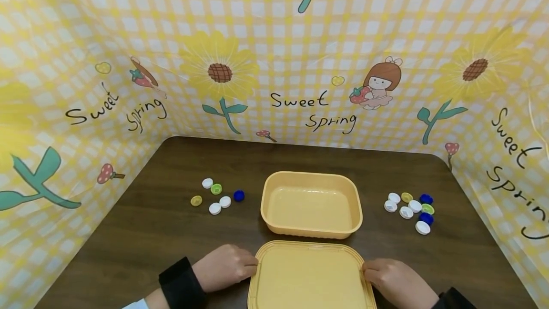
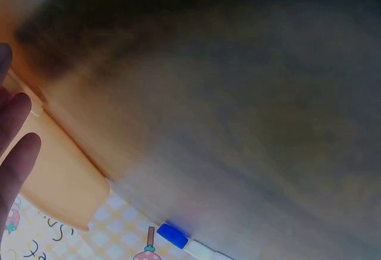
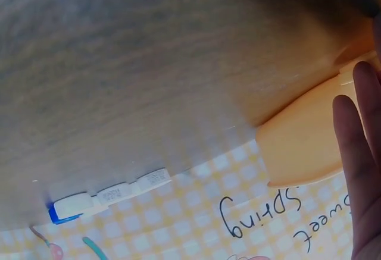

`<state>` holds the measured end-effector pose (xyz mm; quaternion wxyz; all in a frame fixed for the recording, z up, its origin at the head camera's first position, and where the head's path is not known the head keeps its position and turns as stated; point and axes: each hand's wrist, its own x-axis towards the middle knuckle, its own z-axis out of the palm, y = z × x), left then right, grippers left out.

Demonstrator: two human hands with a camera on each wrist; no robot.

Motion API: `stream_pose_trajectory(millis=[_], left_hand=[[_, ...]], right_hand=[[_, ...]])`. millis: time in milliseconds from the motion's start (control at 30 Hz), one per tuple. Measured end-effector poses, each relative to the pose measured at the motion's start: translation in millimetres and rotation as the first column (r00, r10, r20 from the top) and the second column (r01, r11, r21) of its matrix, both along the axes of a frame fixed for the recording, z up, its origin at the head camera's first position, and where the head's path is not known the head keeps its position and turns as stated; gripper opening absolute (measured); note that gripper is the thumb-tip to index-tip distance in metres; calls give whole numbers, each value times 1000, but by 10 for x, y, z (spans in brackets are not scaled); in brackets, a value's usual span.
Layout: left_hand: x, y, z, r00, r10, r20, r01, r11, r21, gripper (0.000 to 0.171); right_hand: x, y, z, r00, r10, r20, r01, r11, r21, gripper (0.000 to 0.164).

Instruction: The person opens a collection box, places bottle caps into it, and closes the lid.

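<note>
A yellow rectangular lid (image 1: 312, 278) with a ridged rim lies at the front edge of the table. My left hand (image 1: 226, 267) holds its left rim by the fingertips, and my right hand (image 1: 392, 278) holds the right rim the same way. Just beyond the lid stands an open yellow plastic box (image 1: 311, 230) with nothing in it. Both wrist views show part of the box wall (image 2: 65, 177) beside loosely extended fingers (image 3: 351, 135); the thumbs are out of sight there.
Several bottle caps (image 1: 225, 201) in white, green, gold and blue lie scattered left of the box. Another cluster of bottle caps (image 1: 414, 206) sits to its right. A yellow checked cloth (image 1: 274, 61) rises around the back and sides of the dark wooden table (image 1: 128, 232).
</note>
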<state>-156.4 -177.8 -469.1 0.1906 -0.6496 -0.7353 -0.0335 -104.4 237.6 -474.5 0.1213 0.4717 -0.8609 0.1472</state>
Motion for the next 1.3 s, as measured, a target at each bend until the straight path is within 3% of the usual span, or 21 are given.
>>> stream_pose_trajectory(millis=[233, 400, 500, 600, 800, 867, 933, 1000, 1067, 1100, 1200, 1300], left_hand=[[19, 11, -13, 1000, 21, 8, -21, 999, -39, 16], [27, 22, 11, 998, 54, 22, -52, 997, -63, 16], [36, 24, 31, 997, 74, 22, -72, 995, -71, 17], [53, 14, 64, 996, 77, 38, -75, 995, -68, 15], [60, -22, 187, 996, 88, 35, -90, 993, 71, 11], [36, -11, 231, 989, 137, 56, -143, 979, 146, 19], [3, 20, 276, 971, 218, 101, -235, 948, 213, 25], [-38, 69, 314, 936, 304, 179, -343, 901, 266, 29], [-88, 129, 342, 881, 380, 282, -456, 840, 294, 31], [-115, 161, 353, 846, 412, 339, -512, 807, 296, 32], [-210, 247, 358, 720, 470, 511, -654, 706, 272, 38], [-341, 314, 315, 561, 479, 675, -766, 610, 204, 47]], right_hand=[[-8, 8, 17, 998, 49, 32, -50, 997, 54, 22], [-23, 9, 31, 997, 34, 67, -39, 996, 77, 22], [-31, 1, 26, 995, 27, 95, -32, 998, 60, 26], [-29, 13, -10, 997, 44, 61, -45, 999, 24, 31], [-42, 127, -27, 998, 63, 25, -62, 997, -53, 36], [-15, 162, 2, 1000, 11, 29, -8, 994, -112, 37], [5, 189, 53, 998, -60, 18, 62, 984, -165, 37], [6, 194, 114, 989, -145, -19, 138, 969, -204, 37], [-17, 189, 186, 973, -226, -38, 211, 950, -231, 37], [-36, 179, 217, 963, -265, -44, 246, 937, -250, 37], [-114, 133, 290, 925, -379, 0, 360, 879, -312, 36], [-212, 80, 311, 871, -472, 141, 489, 798, -351, 25]])
